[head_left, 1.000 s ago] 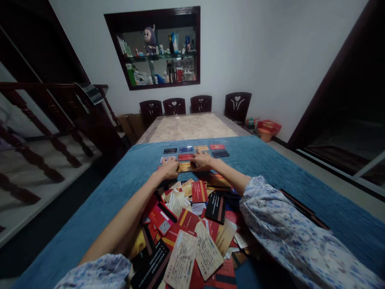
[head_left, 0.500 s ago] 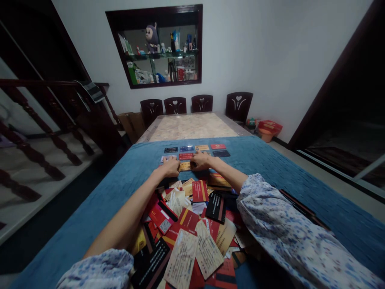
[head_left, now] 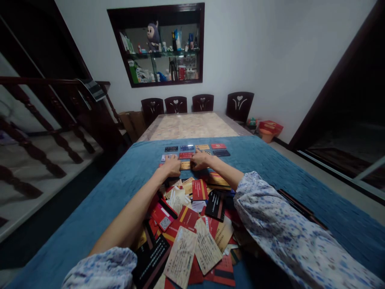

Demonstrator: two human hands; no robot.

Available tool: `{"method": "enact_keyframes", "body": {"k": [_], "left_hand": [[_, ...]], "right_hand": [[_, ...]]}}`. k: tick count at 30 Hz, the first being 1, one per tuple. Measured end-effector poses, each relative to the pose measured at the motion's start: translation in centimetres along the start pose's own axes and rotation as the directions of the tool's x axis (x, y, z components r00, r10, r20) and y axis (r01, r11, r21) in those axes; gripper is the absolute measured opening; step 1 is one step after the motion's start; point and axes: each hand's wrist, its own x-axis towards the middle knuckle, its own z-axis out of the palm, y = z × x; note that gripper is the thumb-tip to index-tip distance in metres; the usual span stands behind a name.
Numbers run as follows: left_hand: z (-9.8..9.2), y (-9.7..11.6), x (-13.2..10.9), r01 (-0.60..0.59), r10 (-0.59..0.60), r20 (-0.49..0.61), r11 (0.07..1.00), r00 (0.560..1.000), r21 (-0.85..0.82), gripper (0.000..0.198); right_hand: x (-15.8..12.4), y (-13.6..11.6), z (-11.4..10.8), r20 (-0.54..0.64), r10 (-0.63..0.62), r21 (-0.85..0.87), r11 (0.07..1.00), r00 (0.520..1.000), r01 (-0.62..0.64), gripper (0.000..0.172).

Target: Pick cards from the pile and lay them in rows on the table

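A gold card [head_left: 185, 165] lies on the blue cloth between my two hands. My right hand [head_left: 199, 160] has curled fingers at the right end of this card and seems to grip it. On the other side, my left hand [head_left: 172, 165] rests with fingers stretched forward, near the card's left end and a lilac card [head_left: 168, 157]. Part of a red-edged card [head_left: 161, 165] shows beside the left hand; the hand hides the rest. Just beyond the gold card is a red card [head_left: 186, 155]. Nearer to me, a loose heap of cards [head_left: 186, 218] spreads between my forearms.
Cards in a back row include a black card [head_left: 171, 149], a blue card [head_left: 187, 148], a tan card [head_left: 202, 147] and a red card [head_left: 218, 146]. A dark card [head_left: 221, 153] lies right of my right hand. Black cards [head_left: 296, 200] lie beyond my right sleeve.
My left hand has shifted slightly, and the red-edged card beside it shows more now. My right hand stays at the gold card. The view has moved a little.
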Motion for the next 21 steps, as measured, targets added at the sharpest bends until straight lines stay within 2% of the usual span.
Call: {"method": "enact_keyframes", "body": {"k": [6, 12, 21], "left_hand": [[0.3, 0.0, -0.3, -0.009, 0.009, -0.047, 1.0, 0.999, 0.012, 0.039], [1.0, 0.0, -0.7, -0.048, 0.048, -0.121, 0.999, 0.991, -0.001, 0.037], [1.5, 0.9, -2.8, -0.001, -0.019, -0.191, 0.995, 0.981, -0.104, 0.034]], "right_hand": [[-0.4, 0.0, 0.0, -0.014, -0.005, -0.025, 1.0, 1.0, 0.005, 0.037], [-1.3, 0.6, -0.1, -0.107, -0.025, -0.031, 0.999, 0.994, 0.022, 0.04], [-5.4, 1.0, 1.1, -0.226, -0.108, 0.055, 0.991, 0.968, 0.123, 0.033]]}}
